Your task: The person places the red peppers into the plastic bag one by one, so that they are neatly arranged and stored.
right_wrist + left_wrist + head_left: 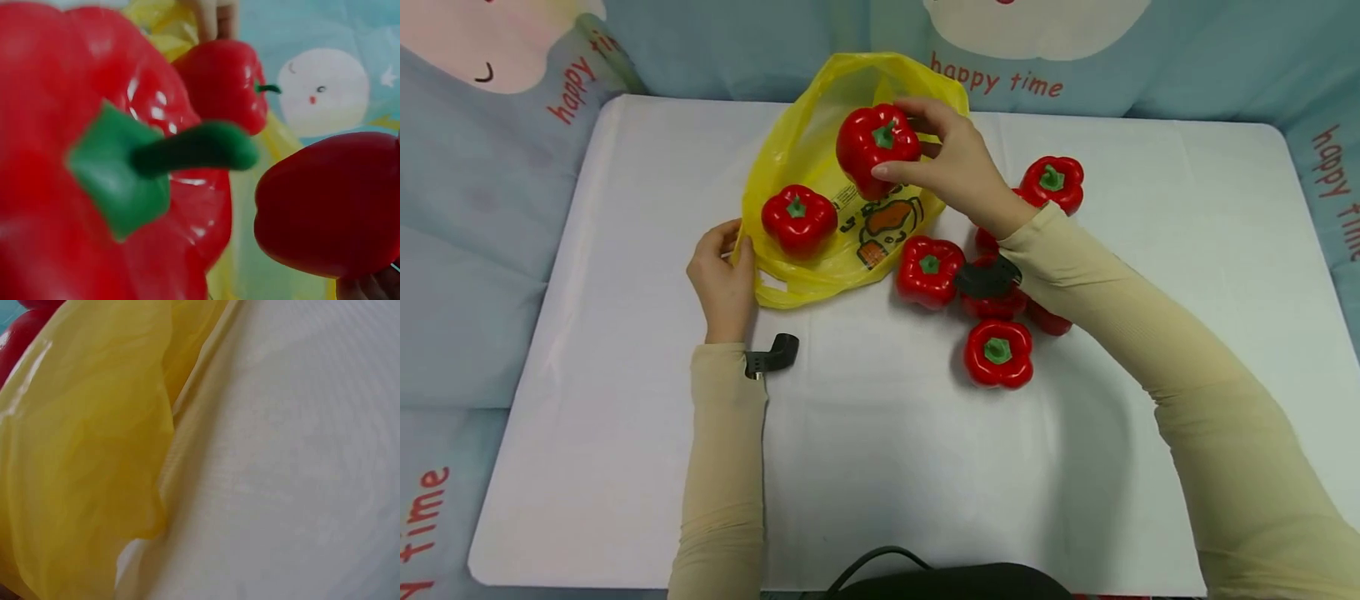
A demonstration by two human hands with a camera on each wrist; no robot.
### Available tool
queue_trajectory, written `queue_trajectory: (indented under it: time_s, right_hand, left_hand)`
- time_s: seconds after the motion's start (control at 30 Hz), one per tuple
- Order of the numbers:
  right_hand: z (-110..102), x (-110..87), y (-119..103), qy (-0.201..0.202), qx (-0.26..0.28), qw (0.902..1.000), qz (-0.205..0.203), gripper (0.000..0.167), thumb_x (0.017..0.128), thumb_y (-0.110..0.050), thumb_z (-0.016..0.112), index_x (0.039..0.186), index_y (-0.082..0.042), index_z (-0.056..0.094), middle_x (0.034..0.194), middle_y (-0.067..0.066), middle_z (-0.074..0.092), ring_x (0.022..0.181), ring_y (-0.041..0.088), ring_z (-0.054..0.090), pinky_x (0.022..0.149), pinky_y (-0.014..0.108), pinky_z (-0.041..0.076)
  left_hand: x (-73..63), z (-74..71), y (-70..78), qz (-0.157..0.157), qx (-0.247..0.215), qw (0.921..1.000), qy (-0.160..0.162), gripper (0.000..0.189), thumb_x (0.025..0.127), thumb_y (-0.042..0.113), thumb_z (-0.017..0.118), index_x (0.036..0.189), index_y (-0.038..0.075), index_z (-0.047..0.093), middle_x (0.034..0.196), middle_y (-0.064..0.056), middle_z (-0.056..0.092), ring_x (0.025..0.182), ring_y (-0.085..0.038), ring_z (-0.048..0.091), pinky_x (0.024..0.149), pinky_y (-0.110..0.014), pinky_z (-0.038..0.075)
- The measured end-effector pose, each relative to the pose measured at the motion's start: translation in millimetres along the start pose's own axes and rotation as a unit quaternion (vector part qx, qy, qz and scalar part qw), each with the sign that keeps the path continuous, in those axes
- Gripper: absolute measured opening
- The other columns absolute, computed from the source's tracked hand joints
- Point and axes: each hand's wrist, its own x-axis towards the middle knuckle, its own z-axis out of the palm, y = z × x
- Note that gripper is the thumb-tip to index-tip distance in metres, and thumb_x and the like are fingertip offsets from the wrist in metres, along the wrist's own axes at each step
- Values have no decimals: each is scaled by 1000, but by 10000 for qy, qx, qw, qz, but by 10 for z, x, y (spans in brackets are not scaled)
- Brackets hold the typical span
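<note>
My right hand (955, 158) grips a red bell pepper (857, 150) with a green stem, thumb on its near side and fingers behind it. In the head view this pepper overlaps the open mouth of a yellow plastic bag (767, 167). The same pepper (331, 212) shows at the right of the right wrist view. My left hand (722, 275) pinches the bag's left edge between thumb and fingers. Another red bell pepper (799, 221) lies in the bag, close to the left hand. The left wrist view shows mainly the bag's yellow side (87, 450).
Several red bell peppers stand in a group right of the bag, among them a near one (997, 354) and a far one (1052, 183); my right forearm partly covers the group. The white table (625, 467) is bordered by a blue printed cloth (737, 50).
</note>
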Motion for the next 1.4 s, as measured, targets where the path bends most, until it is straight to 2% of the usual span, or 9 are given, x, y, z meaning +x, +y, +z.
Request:
queue_trajectory:
  time_s: [0.27,0.47,0.83,1.07,1.2,1.4]
  right_hand:
    - [146,285,62,-293,-221,9985,412,75,81,-21,75,144,-10,36,140,2,42,122,14,45,94,24,44]
    - [204,386,8,-390,-458,9963,607,76,81,-27,75,144,-13,36,140,1,43,123,12,42,95,24,43]
    - [138,478,-123,-556,-504,9960,493,72,83,-22,73,143,-9,37,138,3,45,124,12,43,96,23,41]
    - [76,602,-113,-744,-891,9927,325,72,82,-22,73,143,-8,37,137,6,45,123,14,43,97,24,41]
    - [100,670,-60,-916,-1159,9885,320,73,81,-24,74,143,-8,37,138,5,46,124,14,43,97,23,41]
    - [206,738,26,-1511,-1478,9762,479,77,82,-27,74,144,-9,34,140,3,44,125,13,42,97,21,40]
  left_hand:
    - [-6,-1,-7,-4,11,10000,7,25,92,7,58,114,-3,64,109,-17,64,95,-23,58,78,-19,42]
    - [6,-1,-5,-49,0,10000,-34,26,93,9,58,115,-3,64,110,-16,64,96,-22,57,81,-21,44]
    - [9,-6,7,-64,-34,10000,-28,25,92,8,58,115,-2,64,109,-16,64,95,-22,58,80,-22,44]
    - [15,-24,-15,-121,-43,9999,-89,26,93,9,58,116,-2,64,110,-16,63,97,-22,58,83,-25,47]
    - [11,-27,-19,-104,-67,9999,-80,26,93,9,58,115,-2,64,110,-16,63,96,-23,58,83,-26,46]
    - [-8,-25,-4,-7,-125,9999,-50,25,92,7,58,114,-3,64,108,-17,64,95,-24,58,82,-27,46]
